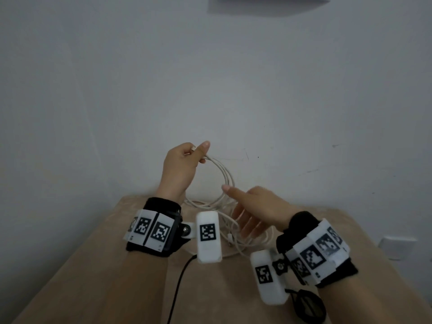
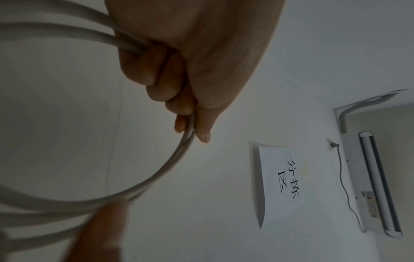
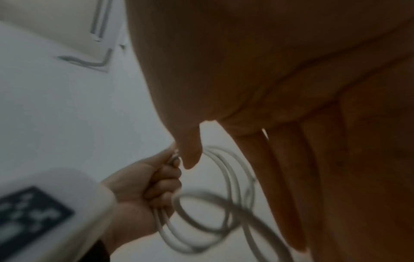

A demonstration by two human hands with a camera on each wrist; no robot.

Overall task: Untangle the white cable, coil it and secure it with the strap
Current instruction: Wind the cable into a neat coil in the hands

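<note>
Left hand (image 1: 178, 164), centre of frame, fist curled round several loops of white cable (image 1: 224, 176), thumb pinching them. Right hand (image 1: 254, 206) lower right of it, fingers straight and spread, reaching among hanging loops. Rest of cable heaped on tan table (image 1: 93, 265) below hands.

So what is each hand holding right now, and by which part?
The left hand grips the white cable at the top of its gathered loops, near one connector end. The right hand is open beside the loops and holds nothing.
</note>
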